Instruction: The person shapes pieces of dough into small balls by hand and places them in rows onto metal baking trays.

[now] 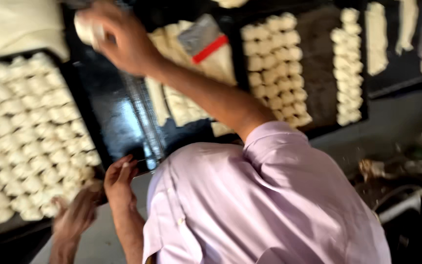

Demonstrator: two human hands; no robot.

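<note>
I see the pale dough lump lifted at the far left, my right hand closed round it, probably to keep it clear of the rows of dough pieces, while my left hand rests loosely curled and empty at the dark tray corner, likely steadying it.

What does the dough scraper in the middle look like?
Find the dark table, then the pale dough strips in its middle. The scraper lies on their far end: flat and grey with a red stripe, unlike the soft pale dough around it.
</note>
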